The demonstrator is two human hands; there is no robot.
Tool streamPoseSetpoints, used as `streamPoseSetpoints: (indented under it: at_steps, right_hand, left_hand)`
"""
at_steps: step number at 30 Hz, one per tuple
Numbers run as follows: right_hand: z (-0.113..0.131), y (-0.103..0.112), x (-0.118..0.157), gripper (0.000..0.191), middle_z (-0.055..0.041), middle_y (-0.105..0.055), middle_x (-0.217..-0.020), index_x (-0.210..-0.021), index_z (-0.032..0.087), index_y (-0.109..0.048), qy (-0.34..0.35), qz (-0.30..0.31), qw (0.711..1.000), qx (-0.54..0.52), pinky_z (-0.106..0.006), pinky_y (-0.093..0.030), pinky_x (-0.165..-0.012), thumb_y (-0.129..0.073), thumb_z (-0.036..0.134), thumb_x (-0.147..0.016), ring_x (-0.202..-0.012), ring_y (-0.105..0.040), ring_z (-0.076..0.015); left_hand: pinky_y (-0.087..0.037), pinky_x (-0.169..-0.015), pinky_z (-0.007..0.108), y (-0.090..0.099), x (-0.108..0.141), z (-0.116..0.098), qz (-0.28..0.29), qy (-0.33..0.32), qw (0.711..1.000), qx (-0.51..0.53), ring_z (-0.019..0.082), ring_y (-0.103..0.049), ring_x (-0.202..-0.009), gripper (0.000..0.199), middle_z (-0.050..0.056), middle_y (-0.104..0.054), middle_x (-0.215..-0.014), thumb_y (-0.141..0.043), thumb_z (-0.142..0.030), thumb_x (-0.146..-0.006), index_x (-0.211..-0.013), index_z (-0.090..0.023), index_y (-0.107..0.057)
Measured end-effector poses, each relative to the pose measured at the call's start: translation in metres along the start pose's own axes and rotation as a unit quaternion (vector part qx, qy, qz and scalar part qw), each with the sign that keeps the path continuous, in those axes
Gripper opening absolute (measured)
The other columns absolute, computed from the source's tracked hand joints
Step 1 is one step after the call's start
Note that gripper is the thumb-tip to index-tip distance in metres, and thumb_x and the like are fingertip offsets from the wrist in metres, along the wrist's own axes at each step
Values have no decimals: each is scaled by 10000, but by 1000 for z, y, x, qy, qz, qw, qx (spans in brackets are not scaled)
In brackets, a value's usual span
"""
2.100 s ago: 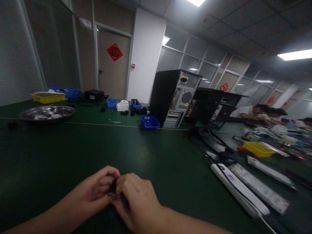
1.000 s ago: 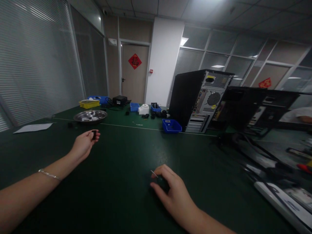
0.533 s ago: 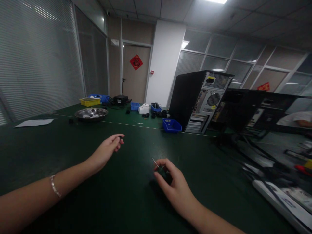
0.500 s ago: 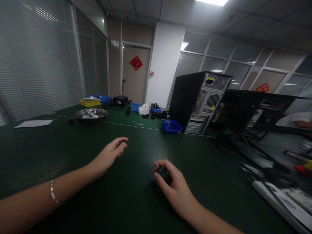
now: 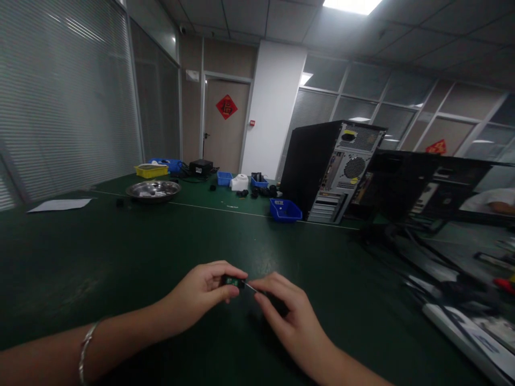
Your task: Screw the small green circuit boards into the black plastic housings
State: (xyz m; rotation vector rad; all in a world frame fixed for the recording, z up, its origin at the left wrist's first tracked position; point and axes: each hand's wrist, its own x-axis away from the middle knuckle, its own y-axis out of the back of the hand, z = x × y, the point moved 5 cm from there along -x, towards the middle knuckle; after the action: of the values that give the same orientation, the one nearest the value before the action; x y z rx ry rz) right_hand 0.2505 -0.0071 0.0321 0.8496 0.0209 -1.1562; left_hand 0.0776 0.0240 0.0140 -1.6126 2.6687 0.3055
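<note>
My left hand [image 5: 209,287] is closed around a small black part with a green circuit board [image 5: 233,281], pinched between thumb and fingers. My right hand [image 5: 284,305] grips a screwdriver whose thin metal shaft [image 5: 250,287] points left. The tip meets or nearly meets the right end of the small part; exact contact cannot be made out. Most of the screwdriver's handle is hidden by my right fingers. Both hands are above the green tabletop [image 5: 193,236].
A blue bin [image 5: 285,210] stands before a black computer tower [image 5: 311,161]. Farther left are a metal dish [image 5: 153,191], a paper sheet [image 5: 60,205] and a yellow tray [image 5: 151,171]. Cables [image 5: 434,257] lie at the right. A person's arm [image 5: 501,207] shows at the far right.
My left hand has moved right and nearer with the small part, bringing it to the screwdriver tip. My right hand has shifted only slightly, still holding the screwdriver.
</note>
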Motion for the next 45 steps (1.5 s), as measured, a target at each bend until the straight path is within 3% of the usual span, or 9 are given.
streamPoseSetpoints:
  at_steps: [6, 17, 31, 40, 45]
  right_hand:
    - [0, -2, 0, 244, -42, -696, -923, -1106, 245, -720, 10, 2, 1000, 14, -268, -504, -735, -585, 160, -922, -835, -659, -181]
    - [0, 0, 6, 303, -47, -661, -972, -1164, 292, -706, 13, -10, 992, 128, -273, -500, -720, -600, 175, -906, -829, -634, -187]
    - [-2, -1, 4, 265, -47, -656, -937, -1124, 272, -729, 24, -14, 999, 46, -264, -510, -708, -626, 177, -899, -828, -644, -181]
    - [0, -3, 5, 265, -49, -658, -945, -1117, 272, -731, 26, -5, 998, 52, -272, -512, -724, -627, 169, -895, -833, -648, -182]
    - [-2, -2, 4, 238, -47, -659, -920, -1090, 259, -737, 25, -12, 999, 25, -270, -515, -718, -634, 179, -891, -825, -647, -182]
  left_hand:
    - [-494, -676, 284, 0, 0, 4, -23, 38, 997, 67, 160, -614, -716, 281, 35, -707, -907, -769, -204, -704, -981, -175, -736]
    - [-509, -698, 311, -2, 0, 6, 7, 57, 995, 80, 185, -646, -710, 312, 49, -722, -763, -711, -345, -783, -1003, -126, -744]
    - [-473, -676, 298, -4, 2, 7, 14, 111, 979, 172, 180, -637, -689, 321, 65, -741, -731, -785, -365, -711, -933, -135, -772]
    - [-481, -687, 317, -3, 1, 11, 1, 87, 985, 146, 179, -628, -684, 309, 56, -728, -745, -771, -360, -734, -944, -133, -757]
    - [-476, -692, 306, -4, 1, 5, 11, 81, 979, 187, 163, -618, -700, 350, 45, -699, -815, -778, -325, -738, -1022, -143, -686]
